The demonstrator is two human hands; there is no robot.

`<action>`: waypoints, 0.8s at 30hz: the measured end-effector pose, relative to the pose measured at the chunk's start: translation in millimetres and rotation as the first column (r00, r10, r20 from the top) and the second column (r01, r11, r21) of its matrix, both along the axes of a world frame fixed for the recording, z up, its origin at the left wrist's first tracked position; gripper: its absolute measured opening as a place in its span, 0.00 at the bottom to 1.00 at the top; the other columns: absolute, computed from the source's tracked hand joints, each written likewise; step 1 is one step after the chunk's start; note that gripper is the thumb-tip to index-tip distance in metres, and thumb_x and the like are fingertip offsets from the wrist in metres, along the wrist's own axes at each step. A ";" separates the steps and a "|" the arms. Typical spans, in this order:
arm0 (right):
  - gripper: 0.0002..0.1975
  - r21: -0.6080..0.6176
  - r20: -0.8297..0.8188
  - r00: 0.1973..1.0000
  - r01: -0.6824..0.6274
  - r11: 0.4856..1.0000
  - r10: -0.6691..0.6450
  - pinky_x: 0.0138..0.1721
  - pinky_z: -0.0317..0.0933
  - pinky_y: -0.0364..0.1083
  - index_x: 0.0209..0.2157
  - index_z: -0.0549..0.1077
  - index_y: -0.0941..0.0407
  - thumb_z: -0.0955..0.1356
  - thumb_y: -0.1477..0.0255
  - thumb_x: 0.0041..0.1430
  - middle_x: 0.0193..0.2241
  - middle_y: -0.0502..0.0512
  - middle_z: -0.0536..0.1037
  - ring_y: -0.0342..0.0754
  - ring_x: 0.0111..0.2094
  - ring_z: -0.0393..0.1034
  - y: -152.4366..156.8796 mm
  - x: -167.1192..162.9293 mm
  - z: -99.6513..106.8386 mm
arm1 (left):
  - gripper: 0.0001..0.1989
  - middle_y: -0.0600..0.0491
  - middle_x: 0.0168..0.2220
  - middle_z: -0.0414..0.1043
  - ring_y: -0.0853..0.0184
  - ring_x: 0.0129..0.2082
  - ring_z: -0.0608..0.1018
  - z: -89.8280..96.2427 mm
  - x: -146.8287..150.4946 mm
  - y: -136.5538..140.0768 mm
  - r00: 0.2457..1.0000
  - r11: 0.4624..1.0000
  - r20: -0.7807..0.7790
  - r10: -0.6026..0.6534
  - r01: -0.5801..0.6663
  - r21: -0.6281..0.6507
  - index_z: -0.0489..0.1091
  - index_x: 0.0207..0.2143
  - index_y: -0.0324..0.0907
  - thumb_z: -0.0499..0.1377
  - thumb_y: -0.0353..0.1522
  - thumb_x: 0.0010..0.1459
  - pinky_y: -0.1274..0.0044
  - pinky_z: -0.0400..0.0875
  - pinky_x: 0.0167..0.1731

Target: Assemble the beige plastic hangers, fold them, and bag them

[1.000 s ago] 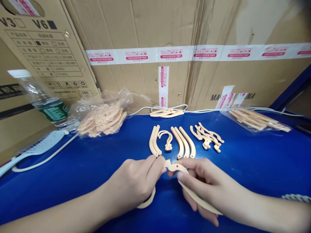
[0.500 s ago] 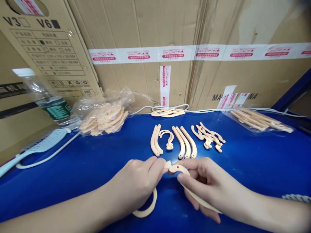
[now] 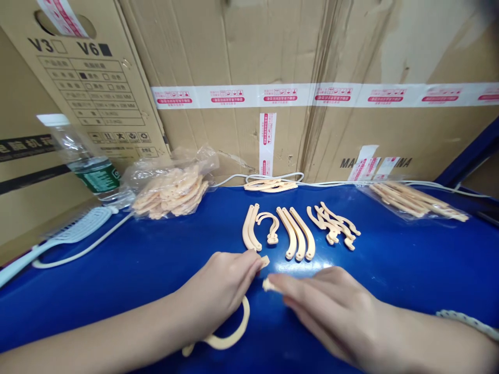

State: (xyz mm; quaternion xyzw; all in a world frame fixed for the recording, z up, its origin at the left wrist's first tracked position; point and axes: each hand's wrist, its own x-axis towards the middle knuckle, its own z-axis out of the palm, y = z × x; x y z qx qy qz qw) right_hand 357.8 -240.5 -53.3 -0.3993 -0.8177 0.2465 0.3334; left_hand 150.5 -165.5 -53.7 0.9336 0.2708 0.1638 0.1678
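Note:
My left hand point(image 3: 230, 283) is closed in a pinch. A flat cream plastic tip point(image 3: 264, 262) sticks out beyond its fingertips; the rest of that piece is hidden. Beneath this hand curves a cream plastic hook point(image 3: 230, 340); whether it joins the held piece I cannot tell. My right hand point(image 3: 331, 306) is closed on a curved cream arm, with only the narrow arm end point(image 3: 268, 284) showing past the index finger. A small gap separates the two tips. Ahead lie curved cream arms point(image 3: 298, 234), a question-mark-shaped hook point(image 3: 273, 226) and a pile of small curved pieces point(image 3: 335, 226).
A clear bag of cream pieces point(image 3: 171, 192) sits at the back left, near a water bottle point(image 3: 97, 176) and a pale blue hairbrush point(image 3: 74, 228). Another bagged bundle point(image 3: 417, 200) lies back right. Cardboard boxes point(image 3: 234, 140) and a white cable point(image 3: 331, 183) line the rear.
My right hand has turned palm-down and drawn its curved arm away from the left-hand piece. The arm's holed face, visible before, is now hidden. The whole view has shifted slightly.

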 end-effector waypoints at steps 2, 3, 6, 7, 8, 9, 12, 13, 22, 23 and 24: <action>0.17 0.147 0.020 1.000 -0.001 0.989 -0.002 0.28 0.66 0.40 0.55 0.67 0.53 0.61 0.76 0.65 0.29 0.52 0.79 0.45 0.29 0.75 -4.0 0.5 -0.7 | 0.18 0.56 0.24 0.66 0.68 0.22 0.70 0.4 1.3 0.0 0.999 0.995 0.039 -0.020 0.024 -0.097 0.63 0.31 0.41 0.39 0.33 0.69 0.78 0.63 0.25; 0.18 0.147 0.001 1.000 0.015 0.989 -0.015 0.27 0.65 0.39 0.56 0.66 0.52 0.61 0.77 0.65 0.29 0.51 0.79 0.44 0.28 0.75 -5.3 0.7 -1.0 | 0.17 0.56 0.25 0.65 0.69 0.22 0.69 0.8 2.2 -0.3 0.998 0.991 0.065 -0.022 0.030 -0.133 0.63 0.30 0.42 0.40 0.33 0.69 0.78 0.62 0.25; 0.15 0.072 -0.070 0.997 0.043 0.996 -0.038 0.26 0.64 0.38 0.52 0.67 0.52 0.61 0.76 0.66 0.27 0.47 0.77 0.41 0.24 0.72 -5.6 1.8 0.7 | 0.16 0.58 0.22 0.62 0.70 0.22 0.67 3.5 4.9 -1.5 0.990 0.965 0.134 0.053 -0.016 -0.262 0.62 0.29 0.42 0.42 0.34 0.68 0.79 0.59 0.25; 0.12 0.047 -0.093 0.995 0.051 0.998 -0.046 0.27 0.64 0.39 0.49 0.69 0.53 0.61 0.75 0.67 0.26 0.48 0.76 0.41 0.23 0.71 -4.8 2.5 2.8 | 0.17 0.59 0.21 0.61 0.70 0.21 0.65 4.7 5.7 -1.9 0.983 0.946 0.150 0.102 -0.050 -0.319 0.63 0.28 0.42 0.43 0.35 0.68 0.79 0.58 0.24; 0.09 0.021 -0.116 0.991 0.068 0.997 -0.065 0.27 0.64 0.40 0.45 0.71 0.54 0.61 0.74 0.67 0.25 0.48 0.76 0.41 0.24 0.70 -3.4 3.6 5.9 | 0.17 0.59 0.19 0.59 0.70 0.20 0.65 6.1 6.3 -2.3 0.973 0.919 0.164 0.161 -0.088 -0.383 0.64 0.29 0.42 0.44 0.37 0.68 0.79 0.57 0.23; 0.09 0.000 -0.137 0.986 0.093 0.996 -0.092 0.29 0.64 0.40 0.41 0.72 0.55 0.61 0.72 0.68 0.26 0.50 0.76 0.42 0.25 0.70 -1.4 5.3 9.8 | 0.18 0.60 0.18 0.59 0.70 0.19 0.64 7.3 6.9 -2.7 0.959 0.884 0.176 0.223 -0.123 -0.451 0.65 0.30 0.42 0.44 0.39 0.68 0.79 0.57 0.22; 0.09 0.070 -0.172 0.967 0.205 0.976 -0.190 0.37 0.65 0.43 0.35 0.74 0.55 0.63 0.71 0.67 0.32 0.53 0.77 0.46 0.35 0.72 10.8 17.6 24.5 | 0.18 0.61 0.17 0.58 0.72 0.14 0.61 9.2 8.1 -3.8 0.914 0.767 0.197 0.353 -0.162 -0.621 0.68 0.33 0.41 0.47 0.43 0.66 0.81 0.55 0.16; 0.08 0.153 -0.176 0.960 0.244 0.958 -0.217 0.40 0.65 0.45 0.34 0.75 0.55 0.65 0.70 0.66 0.34 0.54 0.77 0.47 0.38 0.72 17.2 25.0 29.6 | 0.18 0.61 0.17 0.59 0.73 0.12 0.60 8.9 8.2 -4.1 0.906 0.738 0.202 0.371 -0.156 -0.657 0.69 0.34 0.41 0.48 0.44 0.66 0.81 0.54 0.14; 0.10 0.353 0.324 0.926 0.074 0.933 -0.196 0.36 0.66 0.44 0.38 0.80 0.56 0.66 0.71 0.64 0.34 0.57 0.78 0.46 0.34 0.73 77.3 114.1 45.7 | 0.22 0.64 0.13 0.57 0.77 0.08 0.57 -3.2 3.1 3.1 0.844 0.507 0.252 0.473 -0.026 -0.861 0.68 0.35 0.40 0.53 0.51 0.60 0.87 0.52 0.07; 0.11 0.347 0.361 0.914 0.050 0.937 -0.183 0.36 0.66 0.44 0.38 0.80 0.56 0.65 0.71 0.64 0.34 0.57 0.78 0.46 0.34 0.74 80.5 118.6 42.4 | 0.23 0.64 0.13 0.57 0.77 0.08 0.57 -3.5 3.0 4.0 0.836 0.496 0.260 0.484 -0.017 -0.868 0.68 0.35 0.40 0.54 0.52 0.60 0.87 0.52 0.07; 0.11 0.342 0.387 0.906 0.032 0.939 -0.172 0.36 0.67 0.45 0.38 0.80 0.56 0.65 0.72 0.65 0.35 0.58 0.78 0.46 0.35 0.74 82.9 121.6 38.4 | 0.23 0.64 0.12 0.57 0.77 0.08 0.57 -3.4 3.1 4.5 0.829 0.487 0.265 0.492 -0.010 -0.873 0.68 0.35 0.40 0.55 0.52 0.59 0.87 0.52 0.07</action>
